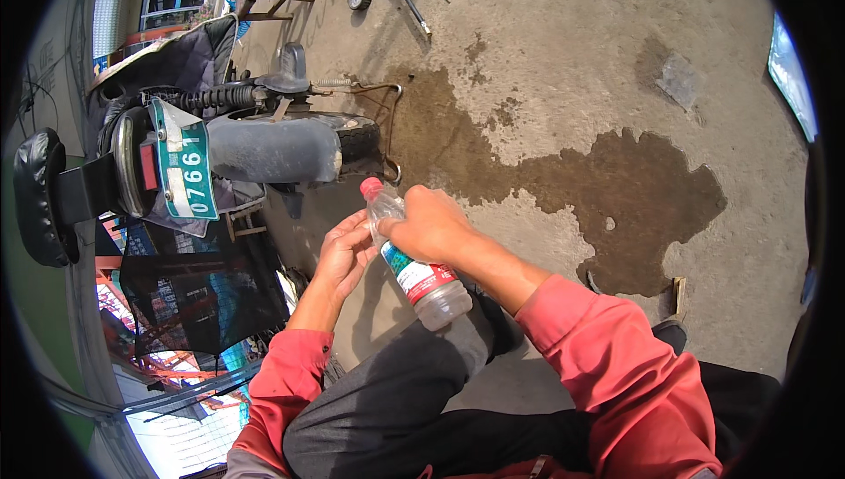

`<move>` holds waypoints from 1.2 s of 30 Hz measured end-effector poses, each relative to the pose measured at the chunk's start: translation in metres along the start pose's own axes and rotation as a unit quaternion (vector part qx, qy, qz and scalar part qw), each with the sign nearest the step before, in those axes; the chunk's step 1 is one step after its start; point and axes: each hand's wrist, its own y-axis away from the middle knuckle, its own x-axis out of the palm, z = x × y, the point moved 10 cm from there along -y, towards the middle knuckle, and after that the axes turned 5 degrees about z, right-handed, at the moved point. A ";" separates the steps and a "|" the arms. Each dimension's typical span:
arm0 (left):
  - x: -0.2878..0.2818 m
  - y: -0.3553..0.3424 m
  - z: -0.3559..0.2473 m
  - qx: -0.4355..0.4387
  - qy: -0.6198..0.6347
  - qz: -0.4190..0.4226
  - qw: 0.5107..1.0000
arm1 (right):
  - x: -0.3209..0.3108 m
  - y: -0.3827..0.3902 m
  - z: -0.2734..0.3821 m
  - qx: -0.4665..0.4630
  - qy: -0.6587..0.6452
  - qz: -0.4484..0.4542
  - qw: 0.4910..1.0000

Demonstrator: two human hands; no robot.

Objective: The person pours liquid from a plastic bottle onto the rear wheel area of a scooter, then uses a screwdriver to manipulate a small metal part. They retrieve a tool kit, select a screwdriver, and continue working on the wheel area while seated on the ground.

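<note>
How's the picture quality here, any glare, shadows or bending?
Head view: strong sunlight on the right sleeve, shadow on the ground beside the bottle; head view, lower left: a washed-out bright patch; head view, rim: fisheye bending and black corners; head view, centre: the bottle looks fairly sharp.

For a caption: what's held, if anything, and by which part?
The right hand holds a bottle by its upper part, below the cap; whether the left hand grips is unclear.

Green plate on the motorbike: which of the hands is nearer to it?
Left. In the head view, the left hand is right of the green plate and lower, beside the bottle; the right hand, gripping the bottle, is farther right.
</note>
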 end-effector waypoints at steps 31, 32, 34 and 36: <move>-0.001 -0.019 -0.002 0.024 -0.194 -0.041 0.980 | -0.148 0.040 0.005 0.007 0.091 -0.226 0.970; -0.005 -0.021 -0.002 0.024 -0.189 -0.044 0.981 | -0.158 0.041 0.006 0.027 0.110 -0.232 0.966; -0.008 -0.029 0.000 0.032 -0.162 -0.032 0.986 | -0.179 0.049 0.018 0.014 0.116 -0.262 0.958; -0.008 -0.036 -0.004 0.045 -0.135 -0.026 0.989 | -0.205 0.059 0.029 -0.034 0.139 -0.326 0.934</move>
